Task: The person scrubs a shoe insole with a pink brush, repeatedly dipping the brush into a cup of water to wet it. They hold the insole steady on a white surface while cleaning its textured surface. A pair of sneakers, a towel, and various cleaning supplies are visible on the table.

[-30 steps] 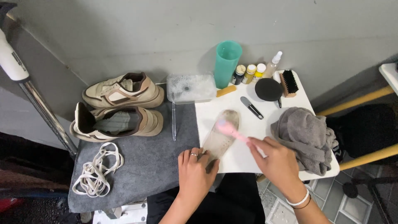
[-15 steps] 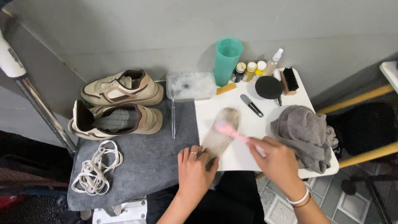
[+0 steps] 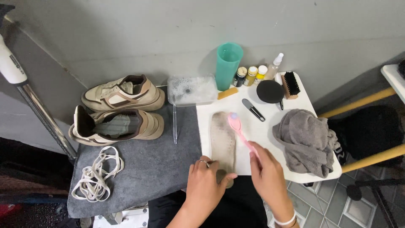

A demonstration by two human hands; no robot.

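Note:
A grey, dirty shoe insole [image 3: 222,139] lies lengthwise on the white table top [image 3: 265,131]. My left hand [image 3: 206,185] presses down on its near end, a ring on one finger. My right hand [image 3: 266,173] grips the handle of a pink brush [image 3: 237,126], whose head rests on the far right edge of the insole. Two beige and brown sneakers [image 3: 122,107] without laces stand on the grey mat [image 3: 147,164] to the left.
A clear tub of soapy water [image 3: 192,89], a teal cup [image 3: 228,63], small bottles [image 3: 252,75], a spray bottle [image 3: 274,65], a black round sponge [image 3: 270,91] and a bristle brush [image 3: 290,84] line the back. A grey towel [image 3: 308,139] lies right; white laces [image 3: 95,177] lie left.
The pink brush head has moved farther up the insole toward its far end. The insole now lies straighter along the table. My left hand stays on the near end.

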